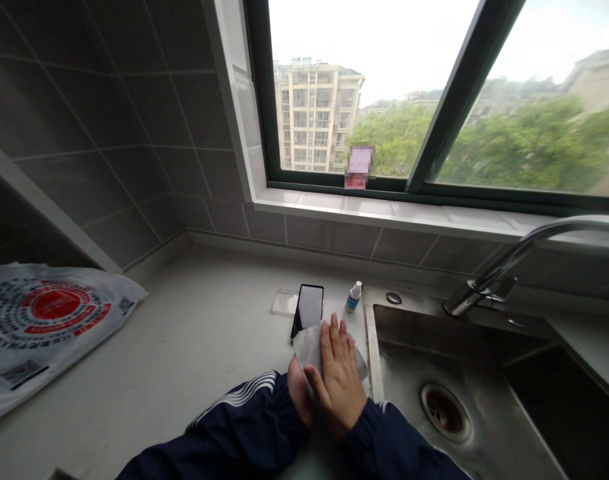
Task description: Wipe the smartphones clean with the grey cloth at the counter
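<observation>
A thin light-grey cloth (308,343) lies between my two hands. On top of it, my right hand (338,373) rests flat, its fingers stretched forward and its thumb out to the left. Beneath the cloth is my left hand (298,390); its thumb side and wrist show, but its fingers are hidden. Just beyond the cloth, a black-edged smartphone (309,307) lies on the counter, its lower end partly behind the cloth. A clear flat case (282,302) lies left of the phone. To the phone's right stands a small white-capped bottle (353,300) with a blue label.
A metal sink (399,357) with a drain (445,412) and a curved chrome faucet (484,280) is at the right. On the left, a printed plastic bag (49,313) rests on the pale counter (209,300). A window ledge (334,208) runs along the back.
</observation>
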Demonstrator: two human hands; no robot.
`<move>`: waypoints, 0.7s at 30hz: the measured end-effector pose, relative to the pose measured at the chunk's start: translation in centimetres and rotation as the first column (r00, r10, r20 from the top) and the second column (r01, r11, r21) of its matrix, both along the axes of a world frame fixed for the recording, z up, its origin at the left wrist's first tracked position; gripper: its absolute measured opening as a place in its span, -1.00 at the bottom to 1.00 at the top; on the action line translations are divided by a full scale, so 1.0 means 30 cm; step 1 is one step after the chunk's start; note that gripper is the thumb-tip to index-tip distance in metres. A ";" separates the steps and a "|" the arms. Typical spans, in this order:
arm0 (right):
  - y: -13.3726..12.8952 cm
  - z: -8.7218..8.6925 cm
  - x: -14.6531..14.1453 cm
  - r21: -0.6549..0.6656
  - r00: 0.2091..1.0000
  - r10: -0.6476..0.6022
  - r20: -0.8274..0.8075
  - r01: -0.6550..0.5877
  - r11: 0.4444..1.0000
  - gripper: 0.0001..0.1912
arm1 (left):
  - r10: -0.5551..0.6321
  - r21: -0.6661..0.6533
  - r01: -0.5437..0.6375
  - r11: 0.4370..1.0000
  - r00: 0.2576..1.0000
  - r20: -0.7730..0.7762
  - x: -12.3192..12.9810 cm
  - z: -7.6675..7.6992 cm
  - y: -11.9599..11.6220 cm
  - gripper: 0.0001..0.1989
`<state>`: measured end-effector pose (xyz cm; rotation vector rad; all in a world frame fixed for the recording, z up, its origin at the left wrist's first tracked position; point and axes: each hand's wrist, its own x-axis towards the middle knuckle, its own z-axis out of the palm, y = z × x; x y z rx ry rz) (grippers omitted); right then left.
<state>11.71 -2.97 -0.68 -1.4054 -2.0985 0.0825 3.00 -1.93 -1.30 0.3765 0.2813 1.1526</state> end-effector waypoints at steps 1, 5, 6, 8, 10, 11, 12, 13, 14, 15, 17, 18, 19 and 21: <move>0.006 0.014 0.002 0.009 1.000 -0.007 -0.009 0.007 1.000 -0.20 | 0.007 0.023 -0.007 1.000 1.000 0.001 0.004 0.009 0.004 -0.45; 0.032 0.063 -0.003 0.038 0.997 -0.057 -0.058 0.060 0.998 -0.23 | -0.044 0.029 0.042 0.999 0.997 0.070 0.024 0.019 0.014 -0.41; 0.039 0.067 -0.007 0.030 0.996 -0.070 -0.063 0.072 0.997 -0.24 | -0.049 0.018 0.047 0.999 0.995 0.088 0.029 0.019 0.013 -0.40; 0.049 0.063 -0.015 0.009 0.995 -0.080 -0.063 0.081 0.997 -0.24 | -0.065 0.002 0.065 0.998 0.991 0.116 0.034 0.024 0.008 -0.39; 0.055 0.052 -0.023 -0.002 0.996 -0.068 -0.064 0.068 0.998 -0.22 | -0.084 -0.004 0.085 0.996 0.987 0.136 0.034 0.039 0.006 -0.35; 0.056 0.046 -0.027 -0.004 0.996 -0.057 -0.069 0.056 0.998 -0.21 | -0.095 -0.007 0.097 0.995 0.985 0.145 0.032 0.050 0.007 -0.32; 0.056 0.042 -0.029 -0.004 0.996 -0.044 -0.075 0.044 0.999 -0.20 | -0.100 -0.011 0.103 0.995 0.983 0.155 0.030 0.060 0.010 -0.29; 0.055 0.040 -0.032 -0.005 0.996 -0.032 -0.082 0.032 0.999 -0.20 | -0.100 -0.011 0.104 0.995 0.981 0.164 0.027 0.069 0.014 -0.27; 0.055 0.039 -0.033 -0.010 0.996 -0.022 -0.090 0.021 1.000 -0.20 | -0.100 -0.007 0.103 0.995 0.981 0.169 0.025 0.076 0.020 -0.26; 0.054 0.040 -0.034 -0.017 0.995 -0.015 -0.096 0.014 1.000 -0.20 | -0.105 0.003 0.106 0.994 0.980 0.169 0.023 0.080 0.025 -0.26; 0.054 0.043 -0.033 -0.030 0.994 -0.008 -0.107 0.005 1.000 -0.21 | -0.125 0.024 0.123 0.992 0.979 0.159 0.022 0.079 0.034 -0.27; 0.055 0.045 -0.032 -0.035 0.994 -0.007 -0.111 0.003 0.999 -0.22 | -0.140 0.031 0.137 0.990 0.979 0.151 0.023 0.075 0.037 -0.27; 0.057 0.048 -0.030 -0.039 0.993 -0.009 -0.115 0.004 0.999 -0.23 | -0.152 0.037 0.148 0.988 0.978 0.143 0.026 0.069 0.040 -0.27; 0.062 0.055 -0.025 -0.042 0.992 -0.017 -0.122 0.012 0.999 -0.25 | -0.154 0.044 0.149 0.988 0.979 0.136 0.035 0.060 0.042 -0.28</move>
